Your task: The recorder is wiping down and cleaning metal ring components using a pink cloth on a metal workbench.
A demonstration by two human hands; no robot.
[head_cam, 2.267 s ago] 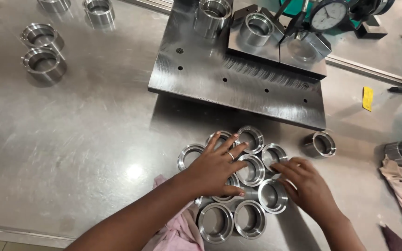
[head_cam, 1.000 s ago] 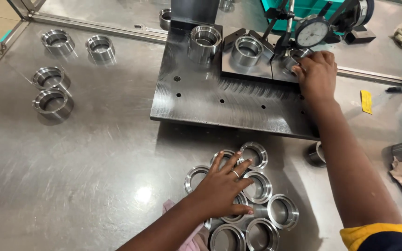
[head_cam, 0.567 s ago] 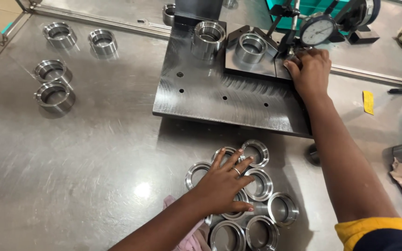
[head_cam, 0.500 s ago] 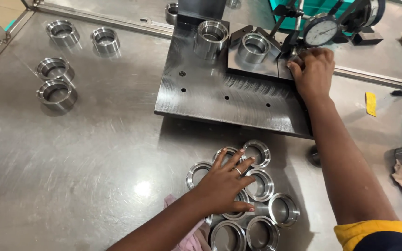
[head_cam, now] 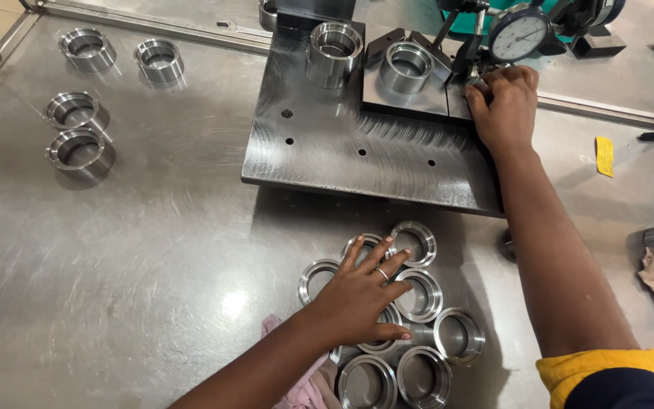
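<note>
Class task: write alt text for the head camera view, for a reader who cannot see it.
A person's left hand rests flat on a cluster of metal rings on a steel table. The right hand reaches to a dial gauge at the dark steel plate.

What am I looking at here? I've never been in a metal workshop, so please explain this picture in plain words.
There is no machine arm: the camera sits on a person's head and looks down at their own two bare hands over a steel table. The left hand lies flat on a cluster of shiny metal rings near the table's front edge. The right hand reaches out to the far edge of a thick steel plate, just below a round dial gauge; what its fingers pinch is hidden. Another ring sits on a block on that plate. Four more rings stand at the far left, and a pink cloth lies under the left forearm.
</note>
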